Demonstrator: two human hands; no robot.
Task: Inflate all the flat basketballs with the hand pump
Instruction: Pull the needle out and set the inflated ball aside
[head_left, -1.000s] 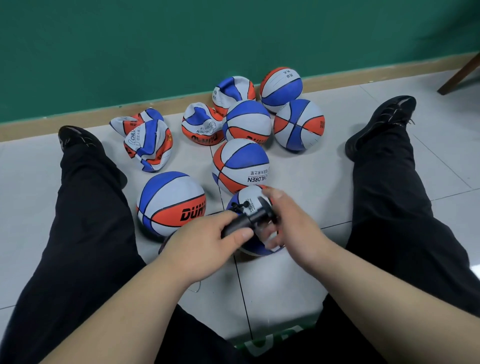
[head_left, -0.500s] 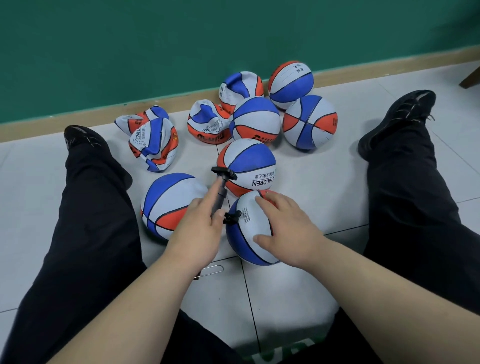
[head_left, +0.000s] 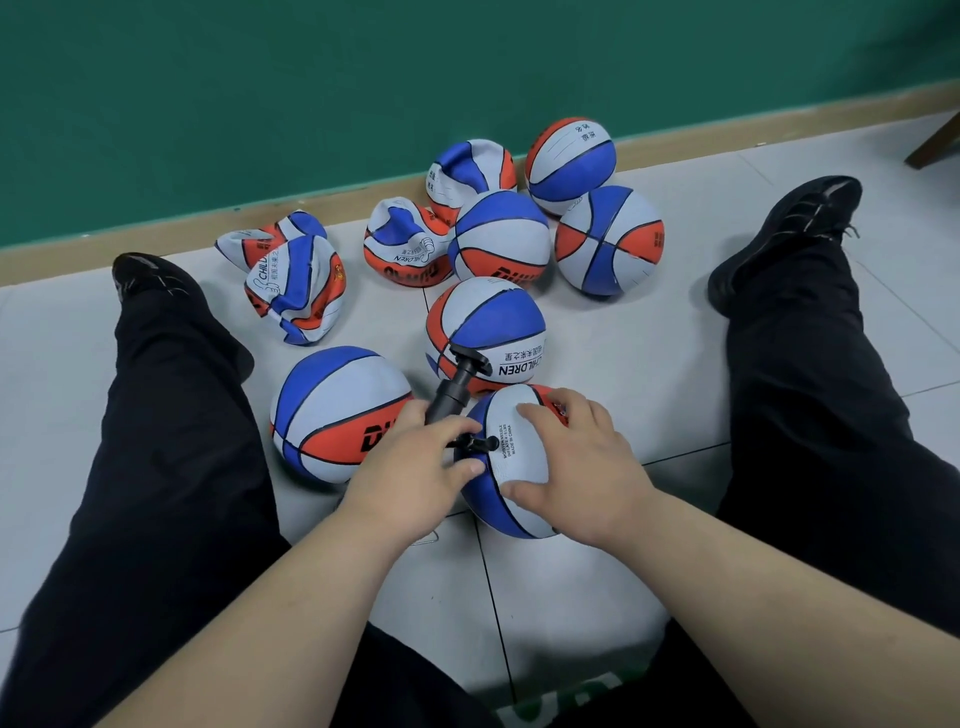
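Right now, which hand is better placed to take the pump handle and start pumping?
Probably the right hand: it only rests on the ball, while the left hand grips the pump barrel below the free handle.

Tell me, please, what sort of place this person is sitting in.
Probably an indoor room, perhaps at a school or gym, though that is a guess: a pale tiled floor, a green wall with a wooden skirting board, and a cluster of children's basketballs.

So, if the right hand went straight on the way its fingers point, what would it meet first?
Probably the CHILDREN ball, just beyond the near ball under the right hand; depth is unclear.
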